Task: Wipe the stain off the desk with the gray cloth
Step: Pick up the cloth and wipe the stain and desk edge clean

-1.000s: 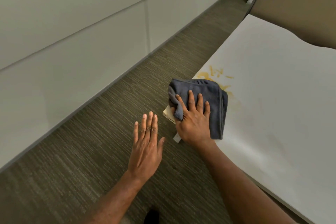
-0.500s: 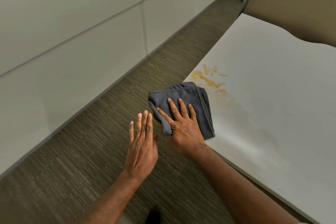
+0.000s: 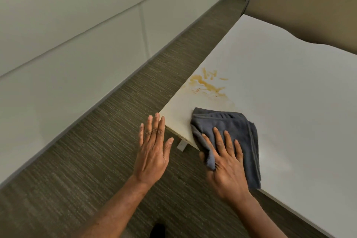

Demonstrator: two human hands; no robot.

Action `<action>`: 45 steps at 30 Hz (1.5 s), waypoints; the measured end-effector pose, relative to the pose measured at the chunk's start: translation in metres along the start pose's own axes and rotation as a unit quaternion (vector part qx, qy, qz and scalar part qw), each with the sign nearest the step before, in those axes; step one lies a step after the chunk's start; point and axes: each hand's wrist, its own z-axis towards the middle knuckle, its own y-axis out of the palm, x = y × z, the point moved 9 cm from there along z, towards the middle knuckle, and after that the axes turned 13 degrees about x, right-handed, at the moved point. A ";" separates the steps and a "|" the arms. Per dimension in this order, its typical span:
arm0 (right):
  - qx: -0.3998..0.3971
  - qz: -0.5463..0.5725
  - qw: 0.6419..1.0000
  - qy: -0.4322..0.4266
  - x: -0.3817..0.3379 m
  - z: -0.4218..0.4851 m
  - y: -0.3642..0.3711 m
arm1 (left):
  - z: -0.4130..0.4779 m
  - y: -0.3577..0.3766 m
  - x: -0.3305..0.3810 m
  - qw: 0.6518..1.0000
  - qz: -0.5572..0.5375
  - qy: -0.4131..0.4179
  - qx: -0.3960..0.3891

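flat right hand (image 3: 227, 164) on gray cloth (image 3: 234, 131), near stain (image 3: 207, 84)

worktop (image 3: 280, 102) bare beyond cloth (image 3: 229, 129), open to far edge | stain (image 3: 207, 84) uncovered, just past cloth | right hand (image 3: 228, 168) flat on cloth at near corner | left hand (image 3: 152, 152) off worktop over floor (image 3: 96, 150) | wall (image 3: 67, 44) bounds aisle on the left
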 end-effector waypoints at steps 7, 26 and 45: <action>0.020 -0.022 0.987 0.160 0.017 0.008 -0.003 | 0.012 0.011 0.002 1.000 0.013 0.006 -0.013; 0.016 -0.035 0.983 0.180 0.037 0.115 0.014 | 0.021 0.022 -0.012 0.999 -0.017 0.012 -0.024; 0.011 0.000 0.992 0.128 0.013 0.020 0.003 | 0.028 0.022 -0.001 0.999 -0.040 -0.005 -0.029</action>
